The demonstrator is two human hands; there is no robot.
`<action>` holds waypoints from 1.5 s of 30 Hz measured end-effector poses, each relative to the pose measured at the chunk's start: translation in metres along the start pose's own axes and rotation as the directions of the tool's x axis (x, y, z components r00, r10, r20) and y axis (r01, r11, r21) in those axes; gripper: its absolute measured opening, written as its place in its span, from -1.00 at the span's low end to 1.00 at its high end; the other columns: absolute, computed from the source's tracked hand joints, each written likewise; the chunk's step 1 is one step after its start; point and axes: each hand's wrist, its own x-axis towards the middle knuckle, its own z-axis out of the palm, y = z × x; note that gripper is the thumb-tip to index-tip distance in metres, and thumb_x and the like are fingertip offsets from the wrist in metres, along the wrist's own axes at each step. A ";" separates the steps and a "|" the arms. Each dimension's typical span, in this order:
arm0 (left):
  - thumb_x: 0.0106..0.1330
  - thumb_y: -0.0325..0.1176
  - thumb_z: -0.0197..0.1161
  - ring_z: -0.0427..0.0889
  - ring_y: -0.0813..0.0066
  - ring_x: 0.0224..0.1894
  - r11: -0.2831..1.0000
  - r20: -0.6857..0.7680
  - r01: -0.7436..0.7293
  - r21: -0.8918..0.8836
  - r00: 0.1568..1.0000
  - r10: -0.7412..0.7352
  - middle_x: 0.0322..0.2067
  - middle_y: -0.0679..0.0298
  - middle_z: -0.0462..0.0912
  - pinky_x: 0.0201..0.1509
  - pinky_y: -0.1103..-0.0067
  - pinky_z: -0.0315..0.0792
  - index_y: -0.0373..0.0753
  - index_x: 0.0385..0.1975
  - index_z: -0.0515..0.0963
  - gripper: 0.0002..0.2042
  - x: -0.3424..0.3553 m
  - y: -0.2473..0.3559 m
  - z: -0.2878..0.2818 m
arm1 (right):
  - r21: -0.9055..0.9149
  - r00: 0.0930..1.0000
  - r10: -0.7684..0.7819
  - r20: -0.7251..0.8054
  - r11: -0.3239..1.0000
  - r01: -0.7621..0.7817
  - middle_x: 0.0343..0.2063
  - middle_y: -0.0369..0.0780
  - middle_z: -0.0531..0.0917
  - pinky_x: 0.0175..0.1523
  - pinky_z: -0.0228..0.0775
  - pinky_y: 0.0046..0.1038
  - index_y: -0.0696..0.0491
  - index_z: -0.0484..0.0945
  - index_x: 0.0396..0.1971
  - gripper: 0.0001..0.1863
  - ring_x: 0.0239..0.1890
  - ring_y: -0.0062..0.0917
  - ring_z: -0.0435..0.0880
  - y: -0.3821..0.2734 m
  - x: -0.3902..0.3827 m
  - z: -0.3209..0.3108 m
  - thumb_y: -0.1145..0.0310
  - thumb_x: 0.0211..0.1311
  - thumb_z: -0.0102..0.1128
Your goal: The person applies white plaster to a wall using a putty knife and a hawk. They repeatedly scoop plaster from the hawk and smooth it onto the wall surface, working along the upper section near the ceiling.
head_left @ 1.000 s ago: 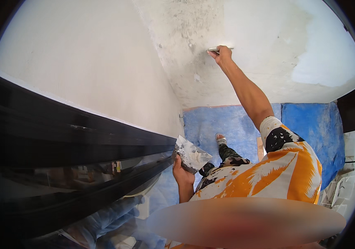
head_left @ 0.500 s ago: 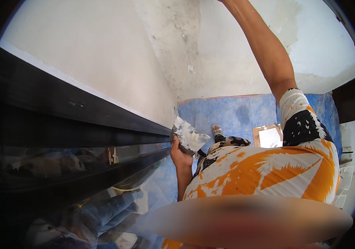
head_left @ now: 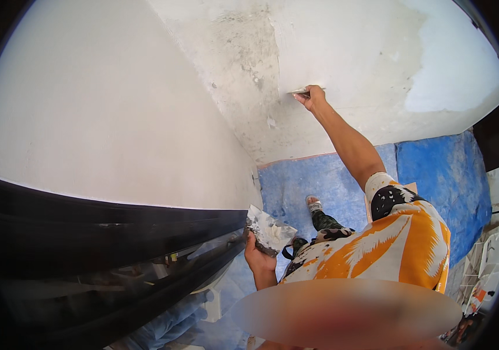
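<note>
- Right hand (head_left: 313, 98) is up on the wall (head_left: 343, 52), fingers wrapped tight around a putty knife (head_left: 299, 91) with the blade flat against the plaster.
- Left hand (head_left: 258, 256) sits low near the waist, fist closed on the handle of a plaster-caked trowel (head_left: 269, 230) (blade tilted up, loaded with grey-white filler).
- Blue sheet (head_left: 331, 181) covers the floor below.
- A dark frame (head_left: 104, 227) runs along the left.

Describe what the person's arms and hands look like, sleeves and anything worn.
Both hands, left hand and right hand, are bare, no gloves. The right forearm is uncovered up to a short sleeve, white-edged with black and orange leaf print. No watch or rings are visible.
</note>
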 end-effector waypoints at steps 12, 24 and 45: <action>0.43 -0.20 -0.04 0.47 0.05 0.17 0.997 0.179 0.075 0.007 0.981 -0.075 0.16 0.03 0.45 0.26 0.14 0.34 -0.35 0.23 0.29 -0.54 0.005 0.009 -0.004 | -0.389 0.799 -0.454 0.394 0.706 0.592 -0.42 0.05 0.55 -0.36 0.64 0.08 0.32 0.30 -0.13 -0.69 -0.41 -0.14 0.65 -0.211 -0.264 0.266 0.45 0.22 0.09; 0.41 -0.19 -0.01 0.43 0.07 0.21 1.000 -0.049 -0.014 -0.011 0.999 0.013 0.20 0.07 0.43 0.28 0.13 0.30 -0.31 0.24 0.30 -0.53 -0.004 0.001 0.004 | -0.047 0.977 0.177 0.121 0.984 -0.173 0.08 0.08 0.34 0.10 0.41 0.27 0.21 0.15 0.14 -0.55 0.10 0.05 0.46 0.068 -0.059 -0.026 0.61 0.22 -0.18; 0.45 -0.20 -0.07 0.50 0.08 0.14 0.997 0.279 0.074 0.027 0.957 -0.078 0.13 0.06 0.49 0.25 0.16 0.35 -0.31 0.20 0.33 -0.58 0.001 0.013 -0.001 | -0.618 0.908 -0.380 0.178 0.675 0.404 -0.08 0.00 0.55 -0.04 0.50 -0.21 0.17 0.30 0.03 -0.54 -0.09 -0.15 0.61 -0.128 -0.231 0.295 0.33 0.19 0.18</action>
